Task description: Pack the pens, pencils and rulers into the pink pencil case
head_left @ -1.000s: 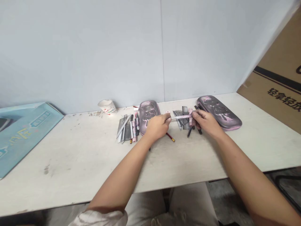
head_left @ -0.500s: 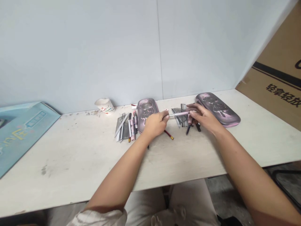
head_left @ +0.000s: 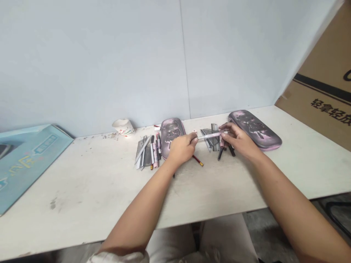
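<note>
two bare hands are seen over a pale table, on which a grey-and-pink pencil case is set flat near the wall. to the right of this case, a slim pale pen is held sideways above the table. its left end is clamped between the thumb and fingers of the left hand, by which the front right part of the case is hidden. around its right end the fingers of the right hand are curved, slightly spread; whether they are pressed on it cannot be told. right of the case, beneath and beyond the pen, clear rulers and dark pens are partly covered by the right hand. farther right, a matching second case is laid at a slant. in front of the case, a dark red pencil is seen. just left of it, more rulers and markers are bunched; farther left, a paper cup is tilted.
</note>
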### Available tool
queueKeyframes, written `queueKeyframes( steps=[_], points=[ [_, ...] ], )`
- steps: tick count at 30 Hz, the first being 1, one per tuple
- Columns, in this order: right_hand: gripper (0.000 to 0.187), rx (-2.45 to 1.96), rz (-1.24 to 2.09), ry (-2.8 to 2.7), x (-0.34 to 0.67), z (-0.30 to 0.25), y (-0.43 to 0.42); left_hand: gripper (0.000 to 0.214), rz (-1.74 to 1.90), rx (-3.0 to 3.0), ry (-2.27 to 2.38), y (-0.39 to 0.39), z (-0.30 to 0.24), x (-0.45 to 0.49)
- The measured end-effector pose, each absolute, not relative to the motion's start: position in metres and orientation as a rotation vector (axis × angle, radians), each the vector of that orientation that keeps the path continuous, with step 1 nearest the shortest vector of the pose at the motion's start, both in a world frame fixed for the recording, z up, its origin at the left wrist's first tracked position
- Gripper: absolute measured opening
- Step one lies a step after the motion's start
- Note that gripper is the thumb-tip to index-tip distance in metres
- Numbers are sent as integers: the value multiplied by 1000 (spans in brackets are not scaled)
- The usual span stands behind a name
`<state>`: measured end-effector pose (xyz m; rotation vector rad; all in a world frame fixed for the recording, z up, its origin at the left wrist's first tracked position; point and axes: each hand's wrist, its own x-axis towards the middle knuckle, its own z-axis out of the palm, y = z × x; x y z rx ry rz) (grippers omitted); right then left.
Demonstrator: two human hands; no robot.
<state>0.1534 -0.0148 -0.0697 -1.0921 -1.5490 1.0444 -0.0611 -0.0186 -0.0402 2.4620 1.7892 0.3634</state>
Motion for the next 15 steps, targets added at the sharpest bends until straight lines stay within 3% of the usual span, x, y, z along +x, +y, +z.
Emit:
queueKeyframes(
  steps=[15],
  points=[
    [31, -1187, 1147, -1583, 147, -81, -16, 26, 395, 2433, 1736, -24, -44, -69]
  ],
)
